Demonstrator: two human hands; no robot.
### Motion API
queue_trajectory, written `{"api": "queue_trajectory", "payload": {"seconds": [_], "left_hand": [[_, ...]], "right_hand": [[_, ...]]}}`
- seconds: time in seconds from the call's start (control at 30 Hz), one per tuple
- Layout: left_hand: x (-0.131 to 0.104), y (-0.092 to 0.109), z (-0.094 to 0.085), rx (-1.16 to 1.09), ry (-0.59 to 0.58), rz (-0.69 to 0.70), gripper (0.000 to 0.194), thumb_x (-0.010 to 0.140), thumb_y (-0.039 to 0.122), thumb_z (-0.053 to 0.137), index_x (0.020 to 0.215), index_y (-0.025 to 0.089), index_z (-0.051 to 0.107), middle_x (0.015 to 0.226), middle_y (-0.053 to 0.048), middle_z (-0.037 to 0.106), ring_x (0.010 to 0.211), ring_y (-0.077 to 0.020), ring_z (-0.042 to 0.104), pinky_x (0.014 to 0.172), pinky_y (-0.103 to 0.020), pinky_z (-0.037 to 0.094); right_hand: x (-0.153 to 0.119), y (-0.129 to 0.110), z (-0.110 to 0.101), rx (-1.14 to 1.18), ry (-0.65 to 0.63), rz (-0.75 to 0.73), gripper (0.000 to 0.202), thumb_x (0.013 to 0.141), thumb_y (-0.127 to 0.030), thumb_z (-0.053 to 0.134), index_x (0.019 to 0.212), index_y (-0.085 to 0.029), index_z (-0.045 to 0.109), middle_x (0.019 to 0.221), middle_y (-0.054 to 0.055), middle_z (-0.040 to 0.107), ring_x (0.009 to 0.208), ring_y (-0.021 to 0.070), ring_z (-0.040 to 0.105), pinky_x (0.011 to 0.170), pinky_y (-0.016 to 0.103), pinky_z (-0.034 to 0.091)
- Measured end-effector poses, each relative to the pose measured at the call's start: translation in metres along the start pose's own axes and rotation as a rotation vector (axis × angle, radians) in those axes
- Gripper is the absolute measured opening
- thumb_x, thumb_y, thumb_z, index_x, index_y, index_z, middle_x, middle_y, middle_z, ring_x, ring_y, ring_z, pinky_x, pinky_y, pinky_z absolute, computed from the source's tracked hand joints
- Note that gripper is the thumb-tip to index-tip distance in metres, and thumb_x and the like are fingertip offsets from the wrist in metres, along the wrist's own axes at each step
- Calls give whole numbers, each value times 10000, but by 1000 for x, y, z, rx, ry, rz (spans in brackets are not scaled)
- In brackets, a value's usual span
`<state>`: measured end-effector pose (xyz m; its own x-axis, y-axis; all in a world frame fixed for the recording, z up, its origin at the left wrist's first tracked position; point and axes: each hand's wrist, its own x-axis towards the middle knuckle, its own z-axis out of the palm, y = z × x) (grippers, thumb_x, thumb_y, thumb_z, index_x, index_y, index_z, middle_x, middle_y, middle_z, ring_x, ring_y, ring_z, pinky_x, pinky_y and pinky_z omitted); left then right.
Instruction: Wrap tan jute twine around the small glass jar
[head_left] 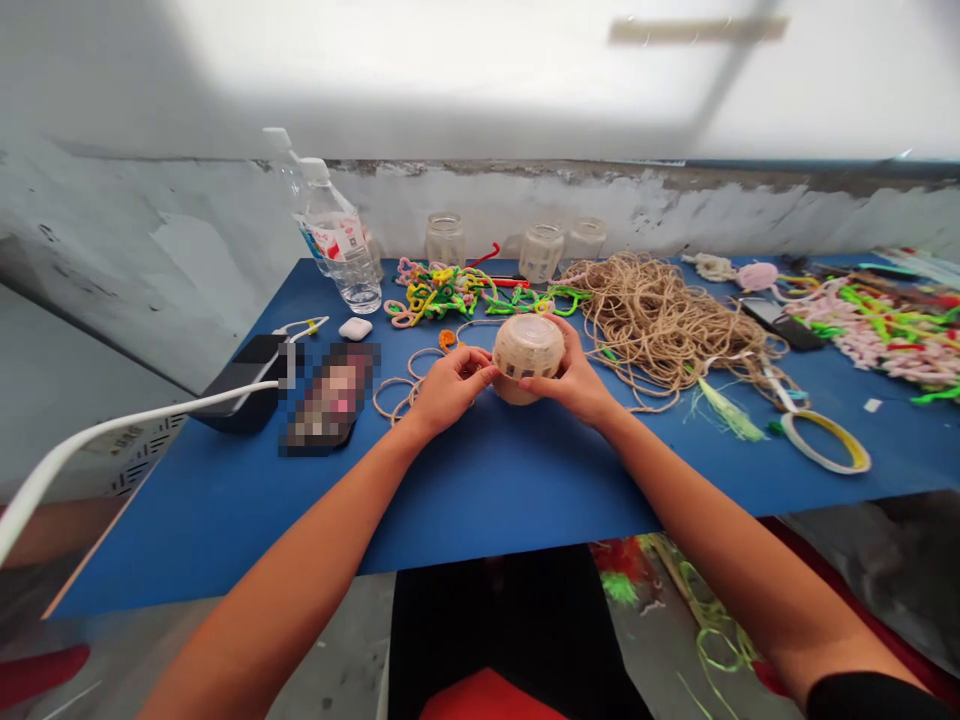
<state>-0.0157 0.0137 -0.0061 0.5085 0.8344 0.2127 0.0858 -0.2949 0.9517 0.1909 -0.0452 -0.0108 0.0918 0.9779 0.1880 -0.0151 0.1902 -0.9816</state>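
Note:
A small jar wrapped in beige twine (527, 355) stands on the blue table (480, 480), lid side up. My left hand (448, 385) pinches its left side with the fingertips. My right hand (574, 378) cups its right side. A big loose heap of jute twine (660, 315) lies just to the right of the jar. Several twine rings (409, 385) lie left of my left hand.
Two clear water bottles (337, 250) and several glass jars (541, 250) stand at the back. Coloured pipe cleaners (450, 290) lie behind the jar, more craft pieces (885, 325) at far right. A tape roll (825, 440), a phone (780, 322), a power bank (244, 390) with cable, earbud case (355, 328).

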Motion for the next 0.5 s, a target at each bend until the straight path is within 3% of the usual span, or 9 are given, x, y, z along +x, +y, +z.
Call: {"api": "queue_trajectory", "payload": {"seconds": [0.27,0.5], "left_hand": [[-4,4,2,58,-32,35,357,807,517,719,817,165,657,976,-59,670,858,-177,604,823,-310,484],[-2,0,-4,68,-45,-38,388,820,529,716,923,155,696,879,-35,706,764,-154,595,724,-283,449]], "right_hand": [[0,2,0,-31,-8,4,1248,491,-441,974,1504,-303,257,1466,105,468,1424,337,454,1262,492,319],[1,2,-2,-31,13,37,1070,480,-422,964,1315,-279,310,1417,109,461,1402,351,456,1230,508,356]]}}
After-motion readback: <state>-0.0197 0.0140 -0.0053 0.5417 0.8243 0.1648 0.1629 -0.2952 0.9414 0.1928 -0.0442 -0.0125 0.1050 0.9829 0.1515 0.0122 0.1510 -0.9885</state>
